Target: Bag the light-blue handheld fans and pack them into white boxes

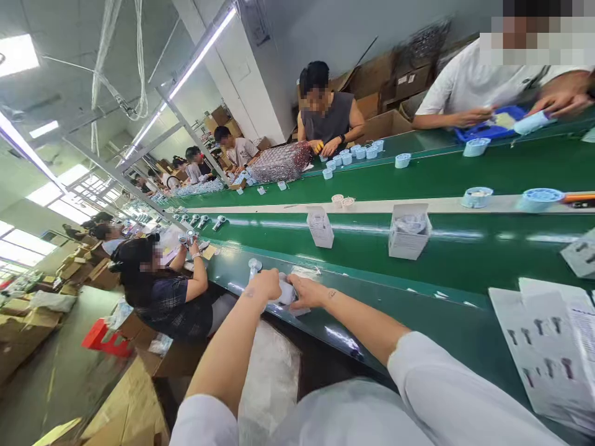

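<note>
My left hand (267,285) is closed on one side of a pale, rounded item (285,293) that looks wrapped in clear plastic. On the other side my right hand (304,291) grips the same item with bent fingers, thumb side towards the left hand. Between the hands only part of it shows, so its exact kind is hidden. It is held over the near edge of the dark green bench (372,313). Just beyond my left hand lies a small light-blue handheld fan (254,266). A clear plastic bag (304,271) lies flat behind my right hand.
Open white boxes (320,227) stand on the green conveyor (357,232) ahead. White cartons with printed fan pictures (543,347) lie at right. A co-worker (158,285) at left handles a fan. Across the line, people work beside light-blue round parts (346,158). Cardboard boxes (125,396) stand lower left.
</note>
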### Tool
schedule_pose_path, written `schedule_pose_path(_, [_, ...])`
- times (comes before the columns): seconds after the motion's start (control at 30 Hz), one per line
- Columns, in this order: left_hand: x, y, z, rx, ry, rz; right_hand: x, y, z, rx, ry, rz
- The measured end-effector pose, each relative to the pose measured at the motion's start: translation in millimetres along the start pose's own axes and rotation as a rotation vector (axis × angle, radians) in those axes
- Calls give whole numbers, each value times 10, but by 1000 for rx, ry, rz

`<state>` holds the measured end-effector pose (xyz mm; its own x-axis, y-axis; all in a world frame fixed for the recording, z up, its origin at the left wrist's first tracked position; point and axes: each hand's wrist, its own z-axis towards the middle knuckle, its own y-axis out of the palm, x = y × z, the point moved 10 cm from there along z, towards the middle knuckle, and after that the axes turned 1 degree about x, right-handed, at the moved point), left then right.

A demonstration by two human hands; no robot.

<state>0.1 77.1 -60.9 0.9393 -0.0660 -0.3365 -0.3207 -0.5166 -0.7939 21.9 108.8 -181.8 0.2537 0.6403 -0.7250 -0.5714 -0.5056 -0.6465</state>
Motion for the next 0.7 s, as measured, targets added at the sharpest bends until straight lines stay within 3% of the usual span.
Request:
schedule_pose_path(0.1, [389,95,-47,37,65,37,37,50,6,9,-4,6])
schedule_pose_path(0.17, [479,92,-11,39,129,47,53,65,-3,18,-12,12])
schedule_pose_path(0.33, [324,25,121,66,219,30,51,34,-2,50,-21,39])
schedule_pose_path(0.53, [554,219,8,211,440,53,-25,23,34,74,-34,77])
schedule_pose_path(0.7, [270,231,71,347,413,23,54,-30,-47,137,60,103])
